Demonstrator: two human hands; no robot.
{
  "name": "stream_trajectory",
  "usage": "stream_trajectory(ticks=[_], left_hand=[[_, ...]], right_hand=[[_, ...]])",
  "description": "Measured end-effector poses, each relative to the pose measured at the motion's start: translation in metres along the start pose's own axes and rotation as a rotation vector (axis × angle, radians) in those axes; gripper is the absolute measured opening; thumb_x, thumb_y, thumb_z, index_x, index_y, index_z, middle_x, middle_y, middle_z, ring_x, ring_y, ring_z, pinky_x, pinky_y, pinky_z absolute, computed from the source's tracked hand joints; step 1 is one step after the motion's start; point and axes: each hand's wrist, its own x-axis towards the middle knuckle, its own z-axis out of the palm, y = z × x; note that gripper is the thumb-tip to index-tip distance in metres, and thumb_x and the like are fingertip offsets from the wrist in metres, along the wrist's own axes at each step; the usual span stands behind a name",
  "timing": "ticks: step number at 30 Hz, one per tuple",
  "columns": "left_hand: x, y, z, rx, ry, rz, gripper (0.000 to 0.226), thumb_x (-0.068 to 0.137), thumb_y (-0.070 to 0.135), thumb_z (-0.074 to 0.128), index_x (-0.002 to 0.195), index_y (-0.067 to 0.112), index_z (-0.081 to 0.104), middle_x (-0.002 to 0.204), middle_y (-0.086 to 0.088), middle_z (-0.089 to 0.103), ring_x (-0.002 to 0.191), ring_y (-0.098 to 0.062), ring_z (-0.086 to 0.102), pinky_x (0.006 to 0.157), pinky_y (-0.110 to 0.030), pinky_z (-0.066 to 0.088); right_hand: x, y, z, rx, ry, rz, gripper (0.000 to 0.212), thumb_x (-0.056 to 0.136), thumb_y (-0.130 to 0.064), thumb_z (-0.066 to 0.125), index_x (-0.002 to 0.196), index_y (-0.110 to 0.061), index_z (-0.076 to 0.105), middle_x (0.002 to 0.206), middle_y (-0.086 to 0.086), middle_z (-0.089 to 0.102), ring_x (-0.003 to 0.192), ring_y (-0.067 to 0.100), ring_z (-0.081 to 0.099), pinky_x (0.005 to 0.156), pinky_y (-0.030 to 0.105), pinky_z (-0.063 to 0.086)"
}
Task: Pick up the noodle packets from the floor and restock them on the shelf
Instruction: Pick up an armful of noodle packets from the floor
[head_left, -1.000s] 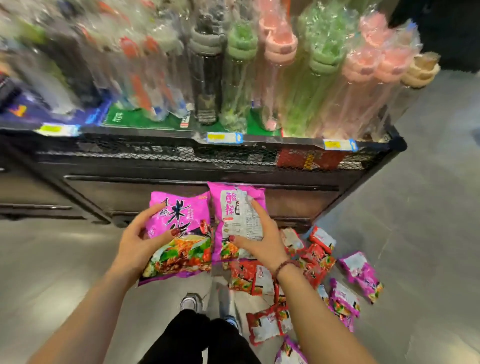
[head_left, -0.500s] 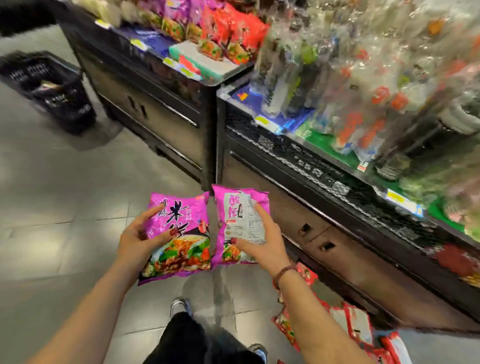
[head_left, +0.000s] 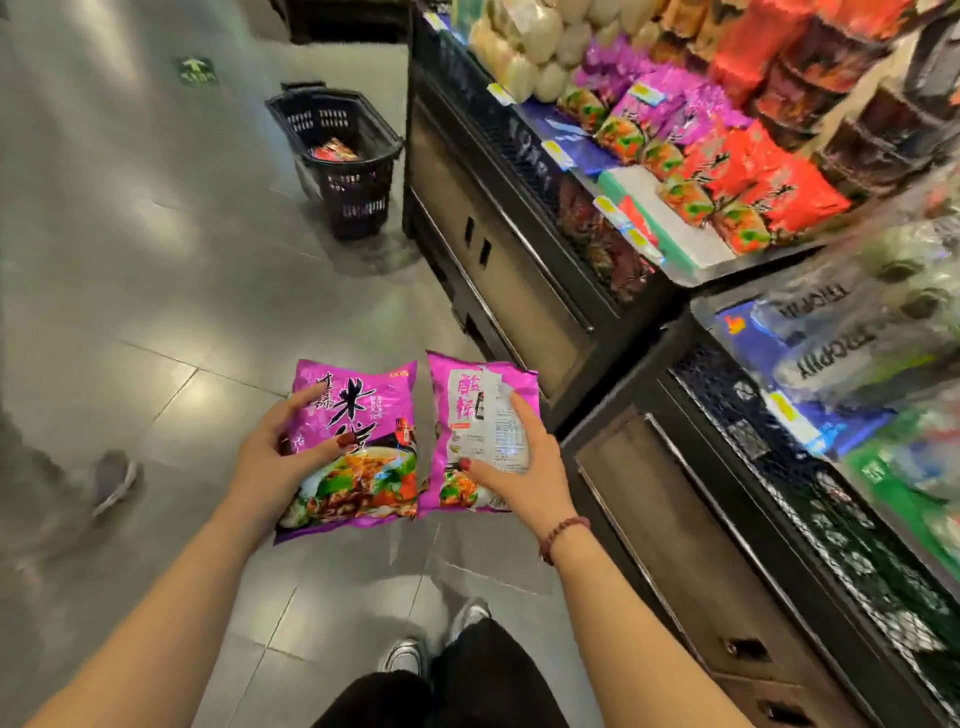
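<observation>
left grip (head_left: 280, 462) clamped on front-facing noodle packet (head_left: 363, 415), right grip (head_left: 524, 467) clamped on back-facing packet (head_left: 467, 415) — carry both to purple row (head_left: 660, 104) on shelf (head_left: 514, 132), turn right one label-out.

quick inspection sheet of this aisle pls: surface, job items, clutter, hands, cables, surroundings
surface: grey tiled floor, glossy
job's things: two purple noodle packets held side by side above the floor, left packet front up, right packet back label up; purple shelf packets and red shelf packets stocked on the shelf unit
clutter: black basket on the floor by the shelf end, red packet inside
hands: left hand grips the left packet; right hand grips the right packet
cables: nothing seen
surroundings: another person's shoe at left; wrapped bottles at right, blurred
</observation>
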Motion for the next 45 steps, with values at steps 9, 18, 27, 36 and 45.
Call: stream_trajectory(ticks=[9, 18, 27, 36, 45], left_hand=[[0.093, 0.013, -0.043, 0.020, 0.236, 0.001, 0.065, 0.075, 0.007, 0.079, 0.124, 0.045, 0.059, 0.132, 0.011, 0.051, 0.125, -0.013, 0.048, 0.096, -0.041, 0.051], [0.244, 0.050, -0.053, 0.023, 0.383, -0.034, 0.063, 0.077, 0.009, 0.078, 0.125, 0.045, 0.059, 0.140, 0.007, 0.049, 0.129, -0.021, 0.048, 0.100, -0.053, 0.048], [0.372, 0.072, -0.091, -0.012, 0.421, -0.043, 0.071, 0.064, 0.031, 0.087, 0.125, 0.050, 0.057, 0.141, 0.006, 0.051, 0.126, -0.030, 0.053, 0.097, -0.060, 0.047], [0.542, 0.088, -0.170, -0.066, 0.399, -0.006, 0.064, 0.075, 0.011, 0.079, 0.120, 0.052, 0.060, 0.138, 0.002, 0.055, 0.126, -0.033, 0.053, 0.100, -0.062, 0.044], [0.700, 0.138, -0.238, -0.078, 0.370, 0.023, 0.063, 0.075, 0.003, 0.078, 0.118, 0.047, 0.063, 0.132, 0.006, 0.058, 0.121, -0.024, 0.058, 0.095, -0.051, 0.053]], right_hand=[[0.147, -0.031, 0.062, -0.057, -0.214, -0.028, 0.103, 0.055, -0.049, 0.084, 0.144, -0.043, 0.032, 0.127, -0.004, 0.042, 0.112, 0.012, 0.053, 0.095, 0.046, 0.053], [0.342, -0.072, 0.098, -0.028, -0.326, -0.095, 0.098, 0.057, -0.045, 0.089, 0.141, -0.045, 0.038, 0.131, 0.000, 0.047, 0.114, 0.011, 0.056, 0.097, 0.041, 0.053], [0.477, -0.119, 0.146, 0.013, -0.388, -0.075, 0.104, 0.050, -0.057, 0.084, 0.142, -0.043, 0.036, 0.132, -0.001, 0.045, 0.120, 0.015, 0.052, 0.095, 0.045, 0.054], [0.624, -0.180, 0.236, 0.024, -0.342, -0.107, 0.096, 0.056, -0.043, 0.086, 0.140, -0.043, 0.039, 0.133, 0.000, 0.044, 0.120, 0.016, 0.051, 0.100, 0.045, 0.050], [0.756, -0.246, 0.303, 0.103, -0.307, -0.129, 0.086, 0.072, -0.007, 0.083, 0.141, -0.030, 0.038, 0.122, -0.019, 0.051, 0.112, -0.002, 0.053, 0.077, 0.010, 0.051]])
